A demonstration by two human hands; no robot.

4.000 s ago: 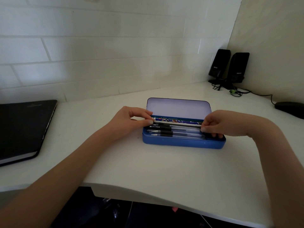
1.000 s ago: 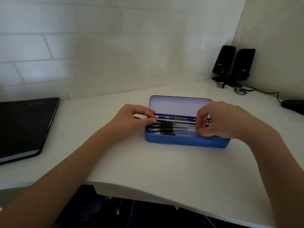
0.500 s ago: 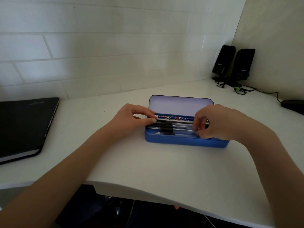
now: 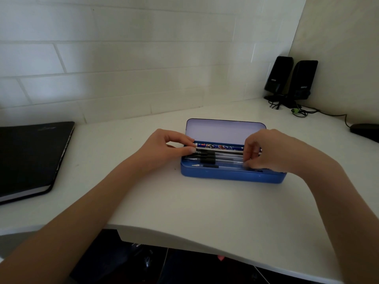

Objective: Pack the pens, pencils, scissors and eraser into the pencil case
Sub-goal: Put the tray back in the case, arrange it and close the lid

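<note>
A: Pens (image 4: 220, 157) lie in the open pencil case (image 4: 231, 176). Your left hand (image 4: 164, 150) pinches their tips; your right hand (image 4: 266, 152) curls over the other ends.

B: Risk?

A: Press unevenly and one may pop up, blocking the lid (image 4: 224, 131).

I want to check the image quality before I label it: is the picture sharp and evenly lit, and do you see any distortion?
Head view: dim, soft light, no hard glare; the inside of the pencil case lid is the brightest patch. Wide-angle bending curves the wall tile lines and the desk edge. The pens are dark and slightly soft, so their details are hard to read. Below the desk all is in deep shadow.
</note>
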